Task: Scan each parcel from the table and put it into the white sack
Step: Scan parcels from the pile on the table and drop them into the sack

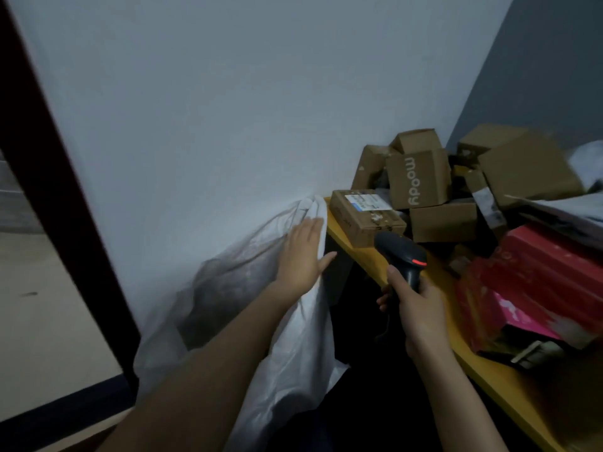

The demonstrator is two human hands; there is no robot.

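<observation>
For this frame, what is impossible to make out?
Head view only.
Inside of the white sack: hidden by its own fabric and the left hand resting on it.
Label print on the flat box: too small, blurred.
The red and pink parcels: motion-blurred, cut by the right edge.
Trigger of the scanner: covered by the right hand gripping it.

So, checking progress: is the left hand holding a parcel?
No, the left hand lies open on the white sack, holding nothing.
</observation>
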